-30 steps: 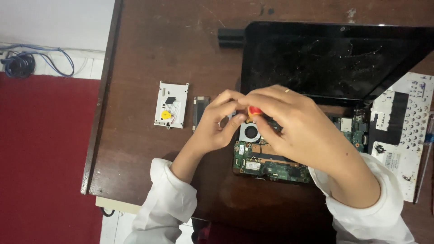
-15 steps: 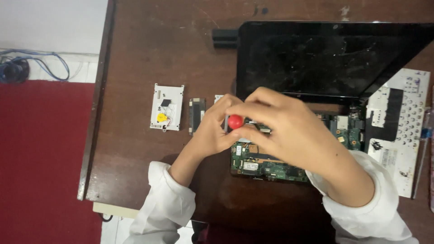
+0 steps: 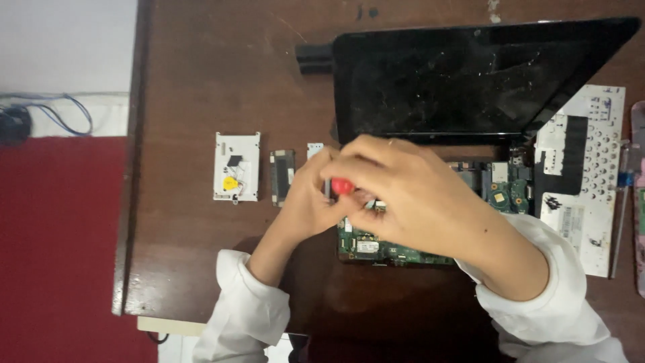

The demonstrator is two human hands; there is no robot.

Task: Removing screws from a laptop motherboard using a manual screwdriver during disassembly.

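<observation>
An opened laptop lies on a dark wooden table (image 3: 201, 81), its green circuit board (image 3: 396, 250) bared below the black screen (image 3: 463, 74). Both hands meet over the board's left end. My right hand (image 3: 410, 195) grips a screwdriver with a red handle (image 3: 342, 186), which points down at the board. My left hand (image 3: 306, 198) closes around the tool's lower part beside it; the tip is hidden under the fingers.
Left of the hands lie a white rectangular part with a yellow dot (image 3: 236, 166), a small dark module (image 3: 281, 177) and a small white piece (image 3: 314, 150). A removed keyboard panel (image 3: 584, 175), underside up, lies at the right, a thin tool (image 3: 621, 208) beside it. The table's left edge borders red floor.
The hands have stayed over the board's left end. The red handle has shifted a little between the fingers and is more exposed than a second ago.
</observation>
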